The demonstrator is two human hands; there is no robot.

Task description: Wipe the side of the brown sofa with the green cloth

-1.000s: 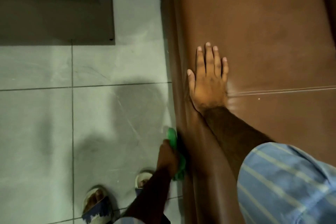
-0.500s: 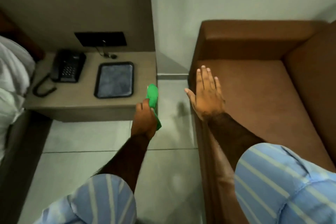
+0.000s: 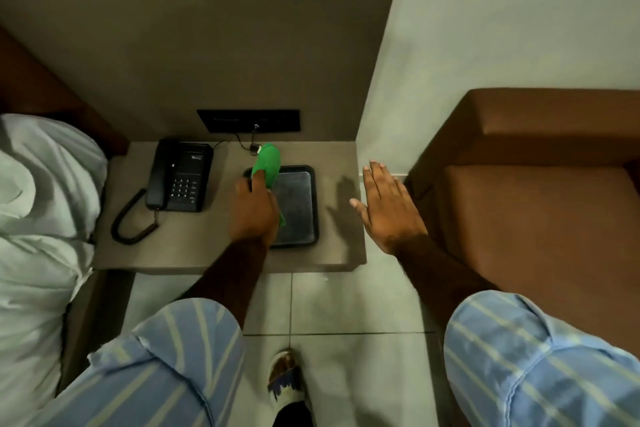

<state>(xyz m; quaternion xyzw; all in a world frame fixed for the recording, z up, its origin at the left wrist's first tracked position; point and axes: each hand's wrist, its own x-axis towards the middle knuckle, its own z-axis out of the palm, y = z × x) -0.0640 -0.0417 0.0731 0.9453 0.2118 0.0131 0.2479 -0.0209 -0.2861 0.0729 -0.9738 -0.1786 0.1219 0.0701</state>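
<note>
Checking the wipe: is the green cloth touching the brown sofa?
No, the green cloth is in the left hand above the black tray.

A smooth, faintly sheened leather-like cover was noted on the brown sofa (image 3: 540, 225), soft matt fabric on the green cloth (image 3: 267, 163), glossy black plastic on the telephone (image 3: 178, 177).

— Where does the table (image 3: 194, 253) stand?
— Between the bed (image 3: 38, 218) on the left and the sofa (image 3: 540, 218) on the right, against the wall.
— What lies on it?
— The phone (image 3: 178, 175) to the left, the tray (image 3: 299, 204) to the right.
— And the hands?
— The left hand (image 3: 254, 215), gripping the cloth (image 3: 267, 163), is over the tray; the right hand (image 3: 389, 210), spread flat, is between table and sofa
</note>
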